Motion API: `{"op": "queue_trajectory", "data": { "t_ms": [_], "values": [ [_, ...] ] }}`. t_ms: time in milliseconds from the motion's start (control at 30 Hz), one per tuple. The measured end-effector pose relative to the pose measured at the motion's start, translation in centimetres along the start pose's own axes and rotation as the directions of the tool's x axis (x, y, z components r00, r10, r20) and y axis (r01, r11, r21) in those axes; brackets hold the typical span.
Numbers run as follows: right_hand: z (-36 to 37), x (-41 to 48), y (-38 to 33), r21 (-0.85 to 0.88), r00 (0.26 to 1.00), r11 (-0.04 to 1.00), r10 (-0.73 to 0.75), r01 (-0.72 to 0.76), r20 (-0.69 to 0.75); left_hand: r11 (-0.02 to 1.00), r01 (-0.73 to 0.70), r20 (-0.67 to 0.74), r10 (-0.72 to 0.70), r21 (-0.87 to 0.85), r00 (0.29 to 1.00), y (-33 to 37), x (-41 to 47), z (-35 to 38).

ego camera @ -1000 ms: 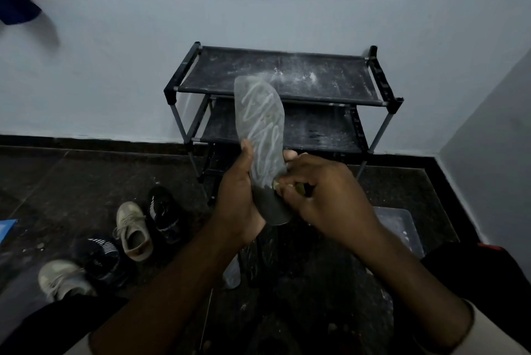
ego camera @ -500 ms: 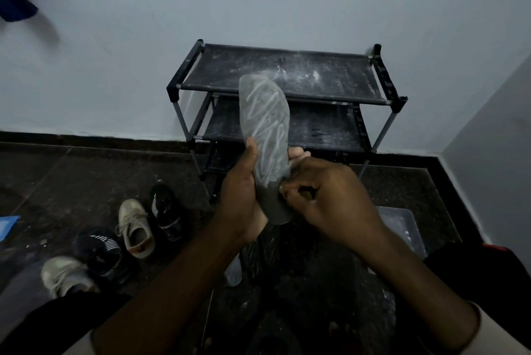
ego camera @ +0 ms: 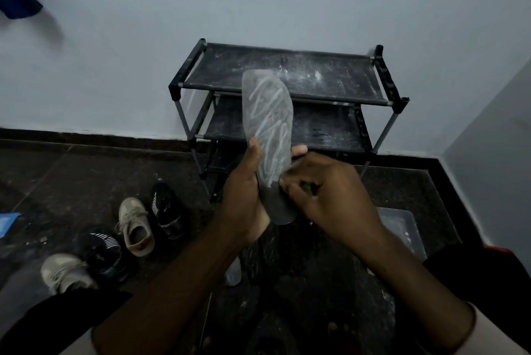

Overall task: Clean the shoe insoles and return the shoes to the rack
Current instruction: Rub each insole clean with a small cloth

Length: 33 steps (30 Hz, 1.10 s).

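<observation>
Left hand (ego camera: 244, 196) wraps the insole (ego camera: 268, 136) at its lower half, thumb on the front face, fingers behind. Right hand (ego camera: 330, 196) is curled nearly closed at the insole's right edge near the heel; whether it pinches something small cannot be told. Insole held upright, toe end up, in mid-air in front of the rack (ego camera: 287, 90). Its face is grey, streaked with pale zigzag lines; the heel end is darker. Both rack shelves bare, dusted white. Open floor (ego camera: 57, 182) to the left; four shoes (ego camera: 135, 225) lie there, clear of the hands. Wall corner closes the right side. A clear tub (ego camera: 402, 228) sits low right.
</observation>
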State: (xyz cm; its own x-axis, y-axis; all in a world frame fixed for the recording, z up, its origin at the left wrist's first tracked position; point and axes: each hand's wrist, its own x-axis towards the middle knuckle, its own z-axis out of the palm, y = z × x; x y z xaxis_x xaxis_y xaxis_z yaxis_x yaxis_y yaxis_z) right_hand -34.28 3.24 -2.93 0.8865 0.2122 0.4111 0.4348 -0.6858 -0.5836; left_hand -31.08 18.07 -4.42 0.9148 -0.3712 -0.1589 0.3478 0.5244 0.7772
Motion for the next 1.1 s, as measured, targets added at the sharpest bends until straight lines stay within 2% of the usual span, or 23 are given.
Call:
{"op": "queue_trajectory", "data": {
  "t_ms": [67,200,367,467,567,633,667,767,867,933,1100],
  "values": [
    [-0.2,-0.1,0.3,0.011,0.999,0.999,0.03,-0.031,0.023,1.0,-0.006,0.009,0.006,-0.004,1.0,0.1,-0.1,0.2],
    [-0.8,0.6,0.8,-0.015,0.991,0.998,0.051,-0.053,-0.124,1.0,-0.01,0.023,0.01,-0.002,1.0,-0.1,-0.1,0.2],
    [-0.1,-0.1,0.2,0.017,0.999,0.999,0.033,-0.033,0.003,1.0,-0.018,0.01,0.018,-0.003,1.0,-0.1,0.3,0.1],
    [-0.7,0.4,0.8,-0.002,0.99,0.998,0.055,-0.056,-0.13,1.0,-0.015,0.015,0.015,0.008,1.0,-0.1,0.1,0.3],
    [-0.1,0.0,0.3,-0.013,0.991,0.999,0.04,-0.042,-0.127,1.0,-0.011,0.009,0.011,0.007,1.0,-0.2,0.2,0.2],
    [0.2,-0.3,0.3,0.032,0.988,0.996,0.091,-0.088,-0.127,1.0,-0.012,0.014,0.012,-0.014,1.0,-0.1,0.3,0.0],
    [0.2,-0.3,0.5,0.112,0.981,0.985,0.146,-0.132,-0.13,1.0,-0.013,0.023,0.014,-0.028,1.0,0.0,0.4,0.0],
    [0.0,-0.1,0.6,0.436,0.947,0.857,0.32,-0.274,-0.034,0.997,0.003,0.027,-0.001,-0.072,1.0,0.2,0.6,-0.2],
    [0.2,-0.1,0.1,0.596,0.927,0.733,0.37,-0.329,0.057,0.997,0.025,0.044,-0.021,-0.078,0.999,0.2,0.8,-0.5],
    [0.3,-0.1,0.2,0.631,0.924,0.702,0.378,-0.332,0.066,0.997,0.012,0.043,-0.009,-0.08,0.999,0.4,0.9,-0.7],
    [0.4,-0.4,0.5,0.517,0.951,0.798,0.252,-0.31,0.181,0.974,-0.083,0.015,0.088,-0.209,0.996,2.8,1.3,-1.4]
  ]
}}
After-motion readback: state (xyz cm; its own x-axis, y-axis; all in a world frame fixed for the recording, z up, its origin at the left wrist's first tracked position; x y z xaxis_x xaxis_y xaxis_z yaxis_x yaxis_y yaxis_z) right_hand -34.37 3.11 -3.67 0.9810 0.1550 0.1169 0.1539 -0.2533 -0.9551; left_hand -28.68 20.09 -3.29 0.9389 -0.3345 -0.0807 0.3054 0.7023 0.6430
